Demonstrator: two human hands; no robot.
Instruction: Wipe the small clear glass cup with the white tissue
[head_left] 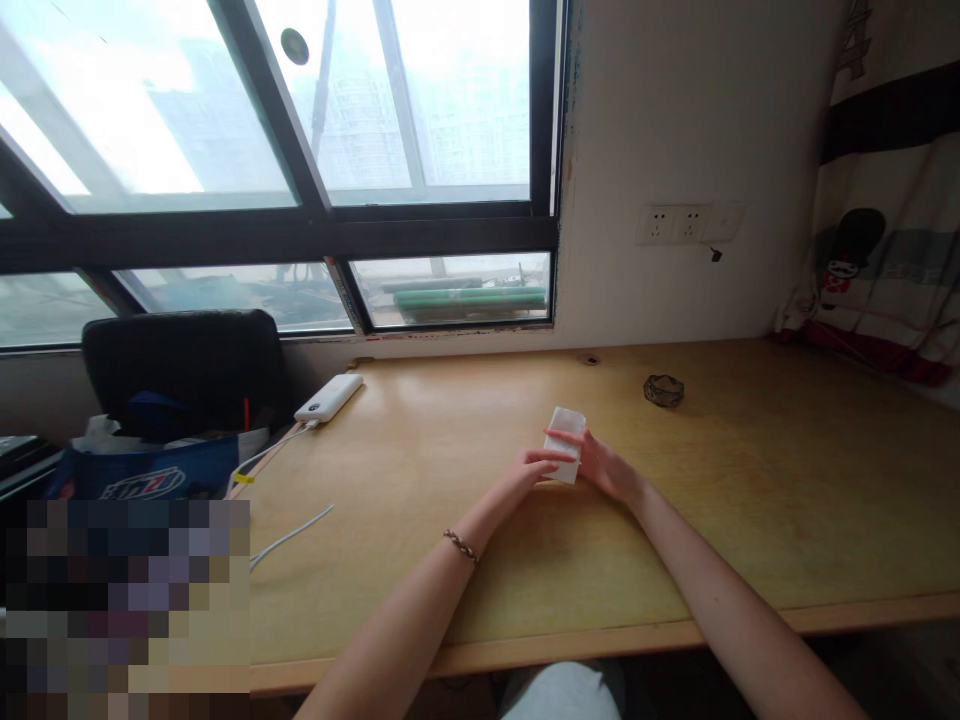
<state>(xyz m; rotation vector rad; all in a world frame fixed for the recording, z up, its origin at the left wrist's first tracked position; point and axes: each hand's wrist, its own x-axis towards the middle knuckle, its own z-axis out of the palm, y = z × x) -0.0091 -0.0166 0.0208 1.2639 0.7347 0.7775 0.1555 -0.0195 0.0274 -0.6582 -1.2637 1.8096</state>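
Observation:
A small white packet (565, 444) stands on the wooden desk (750, 520) in front of me. My left hand (529, 473) touches its near left side with curled fingers; a beaded bracelet sits on that wrist. My right hand (604, 466) holds the packet's right side, thumb across its front. Both hands are closed on it.
A white power bank (328, 397) with a white cable (289, 537) lies at the desk's left back. A small dark ring-shaped object (664, 390) rests further right. A black chair (184, 368) with a blue bag (150, 478) stands left. Wall sockets (675, 224) sit above the desk.

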